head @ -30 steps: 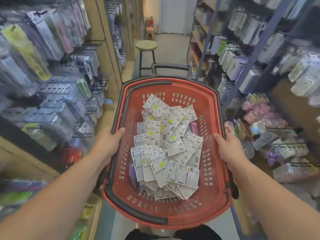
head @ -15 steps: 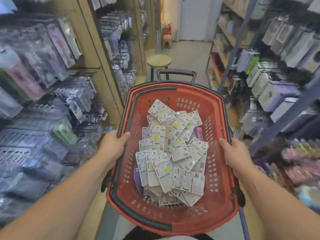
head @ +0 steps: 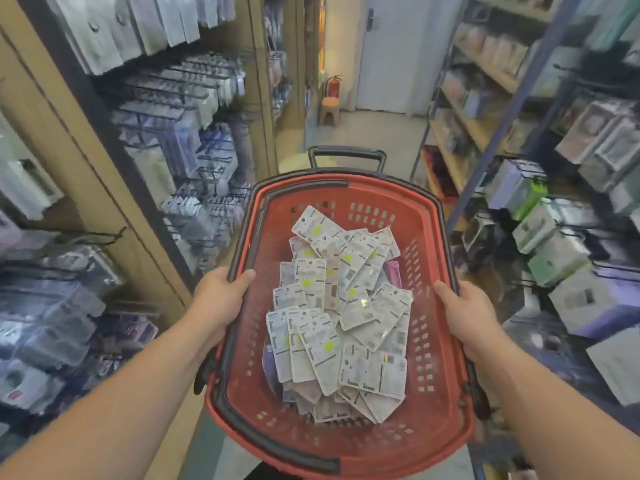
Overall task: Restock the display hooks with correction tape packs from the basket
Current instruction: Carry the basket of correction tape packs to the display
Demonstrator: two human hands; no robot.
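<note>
I carry a red plastic basket [head: 433,393] level in front of me. A heap of white correction tape packs [head: 341,313] fills its middle, most lying face down with yellow stickers showing. My left hand [head: 218,303] grips the basket's left rim, thumb inside. On the right rim sits my right hand [head: 465,315], holding it the same way. Display hooks [head: 180,84] with hanging blister packs line the wooden wall on my left; some black hooks there look partly bare.
A narrow shop aisle runs ahead to a white door [head: 391,53]. A small stool [head: 329,110] and a red fire extinguisher [head: 333,85] stand at its far end. Shelves [head: 485,129] and hanging boxed goods [head: 561,237] crowd the right side.
I have walked forward along the aisle with the basket; the round stool ahead is now hidden behind the basket's handle. Both hands keep the same hold on the rims.
</note>
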